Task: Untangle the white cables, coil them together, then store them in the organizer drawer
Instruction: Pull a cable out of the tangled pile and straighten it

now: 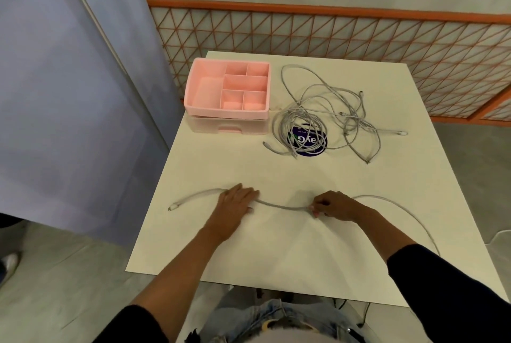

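Note:
One white cable [284, 206] lies stretched across the near part of the white table [276, 174]. My left hand [237, 201] rests flat on it, fingers together, pressing it down; its plug end [172, 207] lies to the left. My right hand [330, 205] pinches the same cable between fingertips, and the rest curves off toward the right edge. A tangled heap of white cables [326, 118] sits at the back right. The pink organizer [228, 91] stands at the back left, with its drawer [229, 125] underneath, closed.
A round dark blue sticker [309, 143] lies under the cable heap. An orange lattice fence [359, 46] runs behind the table. A lilac curtain [69, 79] hangs at the left. The table's near edge is close to my body.

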A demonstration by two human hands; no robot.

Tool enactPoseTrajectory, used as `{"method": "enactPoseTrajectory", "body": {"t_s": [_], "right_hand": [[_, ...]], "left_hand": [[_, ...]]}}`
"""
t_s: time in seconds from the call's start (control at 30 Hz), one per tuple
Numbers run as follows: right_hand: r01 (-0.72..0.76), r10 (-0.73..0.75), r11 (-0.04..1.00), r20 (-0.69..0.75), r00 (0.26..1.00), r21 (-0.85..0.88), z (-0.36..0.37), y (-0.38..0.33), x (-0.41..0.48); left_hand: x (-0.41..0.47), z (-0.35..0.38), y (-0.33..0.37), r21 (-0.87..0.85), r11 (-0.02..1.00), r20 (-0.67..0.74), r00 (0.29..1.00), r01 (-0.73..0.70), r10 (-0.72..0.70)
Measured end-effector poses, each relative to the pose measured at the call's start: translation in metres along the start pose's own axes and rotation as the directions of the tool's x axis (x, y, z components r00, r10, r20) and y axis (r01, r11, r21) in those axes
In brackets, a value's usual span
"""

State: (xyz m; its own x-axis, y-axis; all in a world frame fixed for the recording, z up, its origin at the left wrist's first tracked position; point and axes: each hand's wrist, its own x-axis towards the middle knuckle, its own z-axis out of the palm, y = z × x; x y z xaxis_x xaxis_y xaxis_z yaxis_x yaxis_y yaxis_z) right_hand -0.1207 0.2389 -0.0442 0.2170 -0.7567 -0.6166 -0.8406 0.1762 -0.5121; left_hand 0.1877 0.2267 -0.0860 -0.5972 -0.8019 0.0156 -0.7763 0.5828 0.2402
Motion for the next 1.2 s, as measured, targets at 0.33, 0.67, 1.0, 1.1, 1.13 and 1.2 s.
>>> {"method": "enactPoseTrajectory", "body": {"t_s": [0.33, 0.67, 1.0, 1.1, 1.13, 1.2], "right_hand": [[0.065, -0.065, 0.998, 0.043, 0.997, -0.004, 0.008, 0.005, -0.005], [0.110, -0.111, 0.992, 0.015, 0.994, 0.061, 0.001, 0.014, -0.010], [0.040, -0.039, 0.991, -0.009, 0.999, 0.130, -0.014, 0.050, -0.033], [-0.019, 0.028, 0.988, -0.059, 0.998, 0.151, -0.020, 0.071, -0.043], [-0.043, 0.054, 0.988, -0.072, 0.996, 0.149, -0.021, 0.078, -0.046], [-0.078, 0.089, 0.989, -0.083, 0.993, 0.129, -0.023, 0.087, -0.052]], "left_hand": [[0.039, 0.010, 0.063, -0.072, 0.979, 0.105, 0.974, -0.193, 0.199], [0.063, 0.006, 0.089, -0.289, 0.952, 0.373, 0.904, -0.100, 0.208], [0.056, -0.005, 0.048, -0.255, 0.965, 0.210, 0.970, -0.063, 0.119], [0.049, -0.007, 0.038, -0.266, 0.963, 0.186, 0.977, -0.048, 0.100], [0.048, -0.007, 0.038, -0.253, 0.966, 0.192, 0.977, -0.046, 0.097], [0.050, -0.006, 0.044, -0.220, 0.974, 0.202, 0.975, -0.051, 0.096]]}}
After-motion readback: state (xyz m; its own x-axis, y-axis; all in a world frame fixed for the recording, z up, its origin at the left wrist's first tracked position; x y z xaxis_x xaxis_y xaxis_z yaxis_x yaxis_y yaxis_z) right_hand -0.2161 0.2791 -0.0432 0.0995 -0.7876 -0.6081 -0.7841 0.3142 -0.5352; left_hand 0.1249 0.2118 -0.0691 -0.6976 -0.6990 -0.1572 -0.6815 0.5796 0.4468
